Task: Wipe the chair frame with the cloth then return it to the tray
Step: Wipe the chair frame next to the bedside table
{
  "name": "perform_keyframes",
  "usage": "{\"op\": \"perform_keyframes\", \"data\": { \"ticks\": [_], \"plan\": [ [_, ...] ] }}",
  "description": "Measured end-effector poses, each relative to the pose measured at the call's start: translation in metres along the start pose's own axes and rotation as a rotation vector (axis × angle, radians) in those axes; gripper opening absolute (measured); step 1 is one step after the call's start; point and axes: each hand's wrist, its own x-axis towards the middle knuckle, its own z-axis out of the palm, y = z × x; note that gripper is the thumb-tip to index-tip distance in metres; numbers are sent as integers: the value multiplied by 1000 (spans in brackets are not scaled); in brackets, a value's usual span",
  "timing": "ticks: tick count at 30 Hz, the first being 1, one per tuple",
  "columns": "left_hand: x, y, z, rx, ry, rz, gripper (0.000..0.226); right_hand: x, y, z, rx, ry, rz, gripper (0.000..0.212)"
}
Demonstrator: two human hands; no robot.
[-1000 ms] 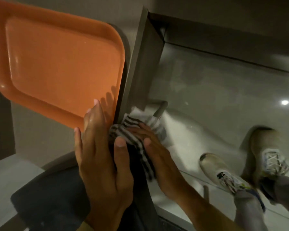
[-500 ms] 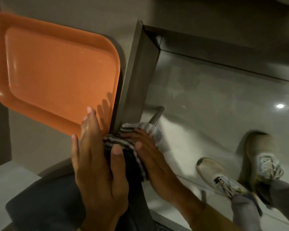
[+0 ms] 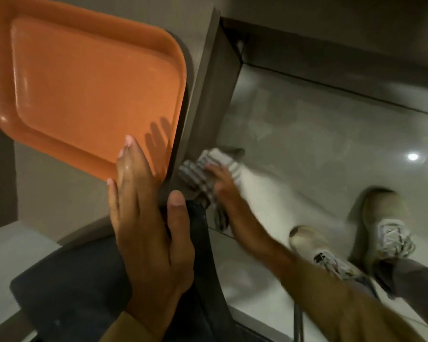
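Head view: cloth (image 3: 208,169) under right hand (image 3: 223,183)

No legible text, labels, brands or numbers anywhere in view. Tray (image 3: 84,77) surface plain. Shoes (image 3: 391,233) show markings, too blurred to read.
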Motion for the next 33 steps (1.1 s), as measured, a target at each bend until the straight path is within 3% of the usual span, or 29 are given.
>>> {"op": "perform_keyframes", "data": {
  "ticks": [3, 7, 12, 20, 24, 27, 30, 33],
  "plan": [
    [1, -2, 1, 10, -18, 4, 65, -34, 3, 19, -14, -63, -74, 43],
    [1, -1, 1, 25, -15, 24, 64, 26, 18, -18, -169, 21, -59, 43],
    [0, -4, 1, 15, -23, 28, 66, 99, 18, -55, -268, 184, 269, 59],
    [1, -2, 0, 28, -23, 19, 68, -46, -8, 28, 29, -33, -90, 48],
    [0, -2, 0, 19, -22, 28, 65, -1, 10, 20, 4, 160, -32, 66],
    [-1, -3, 0, -9, -1, 30, 63, 58, 22, -19, -100, 298, 94, 60],
    [-1, -3, 1, -10, 0, 18, 65, 88, 12, -35, -174, 325, 270, 60],
    [0, -1, 0, -14, 0, 28, 64, 58, -14, -6, -39, 253, 144, 51]
  ]
}}
